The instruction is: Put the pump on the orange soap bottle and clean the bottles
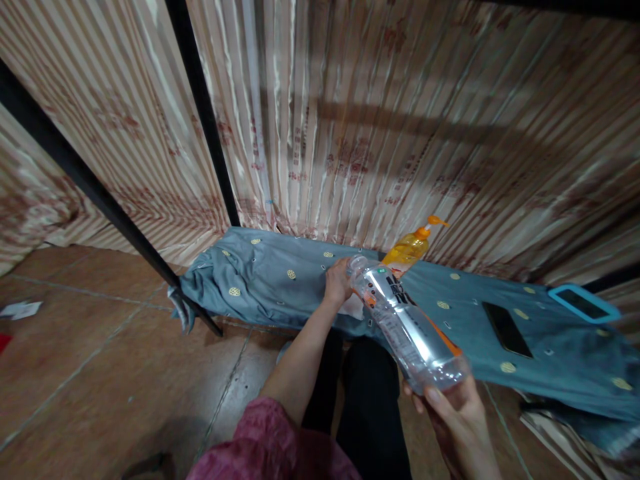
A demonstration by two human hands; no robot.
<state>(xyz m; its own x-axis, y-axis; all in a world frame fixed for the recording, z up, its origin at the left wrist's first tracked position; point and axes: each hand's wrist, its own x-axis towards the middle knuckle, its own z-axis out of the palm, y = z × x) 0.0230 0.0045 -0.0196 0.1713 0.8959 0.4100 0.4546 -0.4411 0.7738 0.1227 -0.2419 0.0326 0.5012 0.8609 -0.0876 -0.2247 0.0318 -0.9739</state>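
My right hand (457, 407) is closed round the base of a clear plastic bottle (407, 323), tilted so its mouth points away toward my left hand. My left hand (339, 280) rests on the blue-grey cloth (280, 280) covering a low bench, fingers closed over a pale tissue or cloth (354, 307) right under the bottle's mouth. An orange pump bottle (409, 248) stands just behind the clear bottle against the curtain.
A black phone (506, 329) lies on the cloth to the right, and a blue-framed tablet (583, 303) lies farther right. Striped curtains hang behind. A black metal pole (100, 193) slants down at left. Brown tiled floor (100, 360) lies below, with paper scraps (23, 309).
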